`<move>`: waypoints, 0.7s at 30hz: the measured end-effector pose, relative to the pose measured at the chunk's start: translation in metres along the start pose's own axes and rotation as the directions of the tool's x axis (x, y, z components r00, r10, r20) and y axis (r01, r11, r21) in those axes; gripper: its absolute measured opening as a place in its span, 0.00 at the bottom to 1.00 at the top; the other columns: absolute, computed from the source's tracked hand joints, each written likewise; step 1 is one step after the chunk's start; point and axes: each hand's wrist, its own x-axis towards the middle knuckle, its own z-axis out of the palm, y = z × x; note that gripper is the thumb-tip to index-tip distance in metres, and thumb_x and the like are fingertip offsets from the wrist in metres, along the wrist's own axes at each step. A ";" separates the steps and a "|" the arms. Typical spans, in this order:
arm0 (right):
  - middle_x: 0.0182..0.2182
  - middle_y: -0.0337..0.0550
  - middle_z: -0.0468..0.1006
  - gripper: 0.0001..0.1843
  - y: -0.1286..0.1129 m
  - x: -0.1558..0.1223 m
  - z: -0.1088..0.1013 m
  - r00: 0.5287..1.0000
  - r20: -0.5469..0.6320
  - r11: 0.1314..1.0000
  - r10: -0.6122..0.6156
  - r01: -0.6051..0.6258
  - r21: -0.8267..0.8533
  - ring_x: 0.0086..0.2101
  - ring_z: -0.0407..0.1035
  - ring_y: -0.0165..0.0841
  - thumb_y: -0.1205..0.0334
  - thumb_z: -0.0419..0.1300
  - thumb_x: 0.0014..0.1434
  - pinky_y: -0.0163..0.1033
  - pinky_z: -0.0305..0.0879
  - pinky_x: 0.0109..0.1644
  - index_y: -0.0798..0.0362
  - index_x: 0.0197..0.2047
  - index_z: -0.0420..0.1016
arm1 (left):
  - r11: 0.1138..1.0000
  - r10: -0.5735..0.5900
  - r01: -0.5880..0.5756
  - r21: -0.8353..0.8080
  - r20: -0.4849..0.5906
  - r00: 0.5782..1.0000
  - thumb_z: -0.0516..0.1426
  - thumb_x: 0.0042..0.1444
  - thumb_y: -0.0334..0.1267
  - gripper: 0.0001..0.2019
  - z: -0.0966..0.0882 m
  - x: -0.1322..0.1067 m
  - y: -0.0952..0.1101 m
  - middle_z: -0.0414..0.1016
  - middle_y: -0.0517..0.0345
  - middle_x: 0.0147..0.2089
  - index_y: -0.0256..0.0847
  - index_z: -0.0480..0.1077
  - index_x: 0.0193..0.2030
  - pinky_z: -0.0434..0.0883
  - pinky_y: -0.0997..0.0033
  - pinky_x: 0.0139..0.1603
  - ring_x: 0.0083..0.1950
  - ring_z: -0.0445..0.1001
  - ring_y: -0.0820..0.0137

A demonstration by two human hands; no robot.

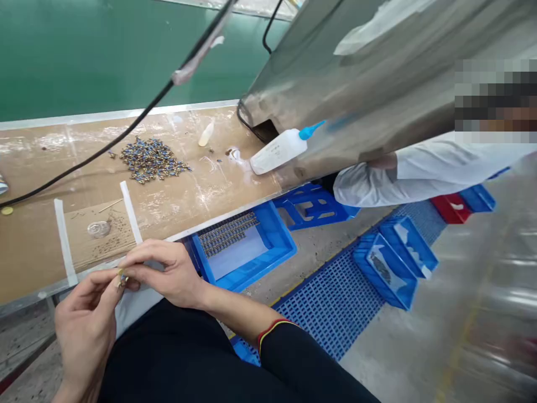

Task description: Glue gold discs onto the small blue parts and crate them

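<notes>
My left hand and my right hand meet just below the front edge of the cardboard-covered bench. Both pinch one tiny gold and blue part between thumb and fingertips. A heap of similar small blue and gold parts lies further back on the bench. A blue tray just right of my right hand holds rows of the same parts on a white sheet.
A white squeeze bottle with a blue nozzle lies on the bench under a slanted metal housing. A black cable crosses the bench. Another person's white sleeve reaches in at right. Blue bins and a red one sit on the floor.
</notes>
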 end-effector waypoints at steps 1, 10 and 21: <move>0.47 0.43 0.89 0.06 0.004 -0.005 -0.004 0.999 -0.040 0.999 -0.027 0.026 -0.020 0.48 0.85 0.32 0.61 0.68 0.78 0.39 0.84 0.58 0.52 0.54 0.85 | 0.995 -0.051 0.051 -0.087 0.002 0.999 0.75 0.64 0.40 0.07 0.010 0.003 -0.001 0.87 0.59 0.40 0.42 0.85 0.45 0.85 0.72 0.48 0.40 0.86 0.68; 0.46 0.40 0.90 0.05 0.021 -0.057 -0.041 0.928 -0.334 0.985 -0.162 0.132 -0.113 0.46 0.84 0.35 0.59 0.73 0.74 0.44 0.82 0.56 0.45 0.51 0.88 | 0.974 -0.223 0.226 0.024 0.294 0.929 0.74 0.65 0.47 0.13 0.058 -0.001 -0.019 0.90 0.50 0.47 0.42 0.87 0.50 0.87 0.61 0.50 0.45 0.88 0.58; 0.38 0.43 0.85 0.18 0.169 -0.166 -0.291 0.472 -0.822 0.689 0.319 -0.711 -0.141 0.36 0.79 0.35 0.45 0.71 0.73 0.46 0.82 0.47 0.53 0.47 0.84 | 0.943 -0.278 0.174 0.282 0.387 0.879 0.70 0.69 0.55 0.21 0.031 0.008 -0.030 0.89 0.46 0.53 0.42 0.85 0.58 0.86 0.59 0.57 0.50 0.88 0.56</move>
